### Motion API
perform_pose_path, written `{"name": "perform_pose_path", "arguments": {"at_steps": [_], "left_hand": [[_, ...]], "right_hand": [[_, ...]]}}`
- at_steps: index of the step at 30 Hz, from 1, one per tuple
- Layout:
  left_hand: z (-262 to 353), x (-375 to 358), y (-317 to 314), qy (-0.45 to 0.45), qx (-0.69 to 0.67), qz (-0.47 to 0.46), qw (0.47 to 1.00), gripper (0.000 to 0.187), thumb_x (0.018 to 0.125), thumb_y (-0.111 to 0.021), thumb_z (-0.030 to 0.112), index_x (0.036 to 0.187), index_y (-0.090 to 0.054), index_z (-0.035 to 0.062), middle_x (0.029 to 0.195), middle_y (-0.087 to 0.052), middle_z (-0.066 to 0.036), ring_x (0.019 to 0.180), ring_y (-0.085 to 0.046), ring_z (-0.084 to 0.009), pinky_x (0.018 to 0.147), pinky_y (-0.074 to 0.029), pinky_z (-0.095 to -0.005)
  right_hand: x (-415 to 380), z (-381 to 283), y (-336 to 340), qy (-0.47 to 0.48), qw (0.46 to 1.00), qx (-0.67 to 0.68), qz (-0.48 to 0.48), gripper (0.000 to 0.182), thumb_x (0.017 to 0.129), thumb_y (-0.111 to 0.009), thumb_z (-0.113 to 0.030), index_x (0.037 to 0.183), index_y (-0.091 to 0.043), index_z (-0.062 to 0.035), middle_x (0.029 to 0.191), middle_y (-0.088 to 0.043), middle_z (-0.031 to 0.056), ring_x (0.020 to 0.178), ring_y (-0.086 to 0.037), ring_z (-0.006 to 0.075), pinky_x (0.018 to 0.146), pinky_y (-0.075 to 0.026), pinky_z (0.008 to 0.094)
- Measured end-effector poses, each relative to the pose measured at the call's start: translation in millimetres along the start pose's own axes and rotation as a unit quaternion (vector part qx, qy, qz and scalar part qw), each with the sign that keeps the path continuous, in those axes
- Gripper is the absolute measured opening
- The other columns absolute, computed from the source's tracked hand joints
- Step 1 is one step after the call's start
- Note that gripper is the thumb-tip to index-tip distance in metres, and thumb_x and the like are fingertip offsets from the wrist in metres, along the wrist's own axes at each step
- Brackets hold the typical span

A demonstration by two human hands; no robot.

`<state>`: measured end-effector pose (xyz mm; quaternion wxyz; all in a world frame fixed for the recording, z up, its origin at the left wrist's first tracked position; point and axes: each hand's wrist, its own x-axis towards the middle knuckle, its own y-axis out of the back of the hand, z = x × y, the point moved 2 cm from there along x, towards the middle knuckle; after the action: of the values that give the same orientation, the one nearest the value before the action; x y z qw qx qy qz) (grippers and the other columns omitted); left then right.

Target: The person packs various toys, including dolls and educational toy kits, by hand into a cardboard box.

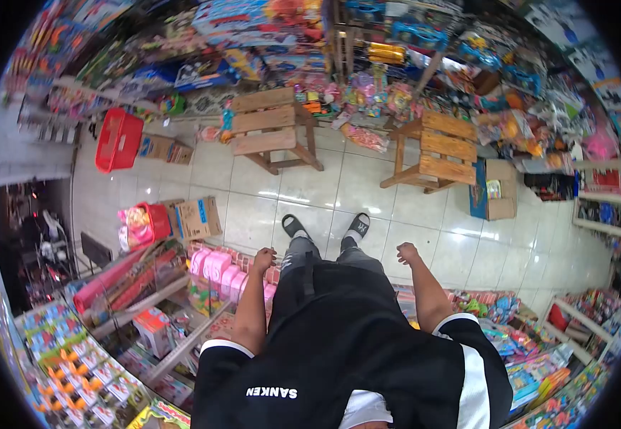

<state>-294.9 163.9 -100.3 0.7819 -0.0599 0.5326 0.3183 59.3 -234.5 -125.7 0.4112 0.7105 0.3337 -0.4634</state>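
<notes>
My left hand (265, 258) hangs beside my left thigh, fingers curled in and nothing visible in them. Close to it, pink plastic containers (217, 272) stand in a row on a low display. My right hand (408, 253) is held out from my right side over the tiled floor (439, 247). Its fingers are curled too, and I see no object in them. Neither hand touches any goods. Between the hands are my legs, with dark sandals (294, 226) on the feet.
Two wooden stools, a left one (264, 129) and a right one (435, 151), stand ahead. A red basket (119, 141), a cardboard box (198, 217) and an open carton (500, 189) sit on the floor. Toy-filled shelves surround me. A doorway (32, 243) is at far left.
</notes>
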Motion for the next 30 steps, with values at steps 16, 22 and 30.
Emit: {"name": "perform_pose_path", "arguments": {"at_steps": [16,22,30], "left_hand": [[-177.6,6.4,124.5,0.048,-0.255,0.1,0.961,0.02,0.084,-0.05,0.014,0.081,-0.06,-0.0033,0.067,-0.059,-0.013,0.052,-0.058,-0.0219,0.045,-0.049,-0.0333],[-229.8,13.7,157.5,0.124,-0.294,0.057,0.946,0.023,0.084,-0.047,0.019,0.09,-0.06,0.0008,0.073,-0.062,-0.011,0.054,-0.059,-0.0219,0.046,-0.047,-0.0343],[-231.4,44.4,203.2,0.112,-0.349,0.083,0.927,0.028,0.087,-0.043,0.023,0.097,-0.06,0.003,0.078,-0.063,-0.009,0.056,-0.059,-0.0207,0.048,-0.046,-0.0322]], "right_hand": [[-17.0,-218.3,-148.4,0.081,0.977,-0.198,-0.013,0.031,0.087,-0.051,-0.028,0.108,-0.055,-0.005,0.092,-0.065,0.0148,0.067,-0.063,0.023,0.056,-0.05,0.0366],[-40.1,-314.0,-221.4,0.163,0.951,-0.263,-0.016,0.032,0.087,-0.051,-0.029,0.106,-0.056,-0.0041,0.087,-0.064,0.0118,0.068,-0.063,0.02,0.054,-0.049,0.0332],[-4.3,-387.3,-265.9,0.111,0.94,-0.318,-0.051,0.031,0.087,-0.052,-0.026,0.107,-0.054,-0.0023,0.088,-0.063,0.0147,0.063,-0.062,0.0237,0.055,-0.052,0.0368]]}}
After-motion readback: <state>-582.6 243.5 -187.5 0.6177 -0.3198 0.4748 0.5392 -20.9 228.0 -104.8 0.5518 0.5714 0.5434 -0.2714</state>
